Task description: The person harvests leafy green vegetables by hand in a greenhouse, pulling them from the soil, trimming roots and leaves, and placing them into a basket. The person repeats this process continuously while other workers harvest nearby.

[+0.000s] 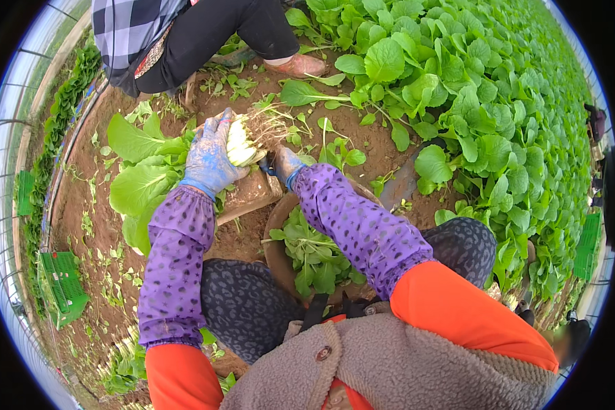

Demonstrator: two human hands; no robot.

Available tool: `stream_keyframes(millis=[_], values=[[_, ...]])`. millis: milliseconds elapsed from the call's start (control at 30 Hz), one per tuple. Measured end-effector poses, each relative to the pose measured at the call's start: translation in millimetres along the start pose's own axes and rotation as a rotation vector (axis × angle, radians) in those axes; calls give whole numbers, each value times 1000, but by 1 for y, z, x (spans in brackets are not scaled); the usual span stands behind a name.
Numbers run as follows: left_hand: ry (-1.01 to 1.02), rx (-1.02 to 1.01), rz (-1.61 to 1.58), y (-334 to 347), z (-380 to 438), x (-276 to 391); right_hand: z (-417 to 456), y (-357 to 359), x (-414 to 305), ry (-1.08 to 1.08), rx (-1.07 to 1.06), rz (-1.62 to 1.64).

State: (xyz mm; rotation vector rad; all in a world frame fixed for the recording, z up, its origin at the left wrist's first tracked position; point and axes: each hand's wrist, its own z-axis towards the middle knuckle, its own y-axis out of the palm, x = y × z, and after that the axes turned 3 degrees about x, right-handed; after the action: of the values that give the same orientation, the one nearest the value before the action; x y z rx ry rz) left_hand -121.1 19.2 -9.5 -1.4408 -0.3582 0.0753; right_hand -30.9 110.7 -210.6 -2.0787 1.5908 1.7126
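My left hand [210, 148], in a soiled blue glove, grips a bunch of leafy greens [143, 187] around its stems. The broad leaves hang out to the left, and the pale stem ends [239, 143] point right with thin tangled roots [271, 125] on them. At the lower side of the roots is my gloved right hand [285, 165], fingers bent. Something dark shows by its fingertips, too hidden to name. Below both hands stands a wooden block [251, 197]. Between my knees, a round basin [274, 230] holds loose leaves [318, 256], partly covered by my right forearm.
Growing greens [492, 128] fill the right side. Opposite me sits another person [205, 46] in dark trousers. A green plastic crate [64, 287] stands at left, above piled greens [125, 366]. Pulled leaves [338, 148] lie on the soil [297, 92].
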Motion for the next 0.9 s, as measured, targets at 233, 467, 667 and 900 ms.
stream_keyframes(millis=[233,467,667,900], values=[[-112,-18,-99,-5,14,-15,-49,61,-48,32,106,487],[-232,-54,54,16,30,-4,-39,31,-29,125,47,903],[-217,-61,87,16,26,-14,-66,43,-31,-2,72,1017],[-191,-100,61,8,37,2,-26,32,-30,-37,-36,1281]])
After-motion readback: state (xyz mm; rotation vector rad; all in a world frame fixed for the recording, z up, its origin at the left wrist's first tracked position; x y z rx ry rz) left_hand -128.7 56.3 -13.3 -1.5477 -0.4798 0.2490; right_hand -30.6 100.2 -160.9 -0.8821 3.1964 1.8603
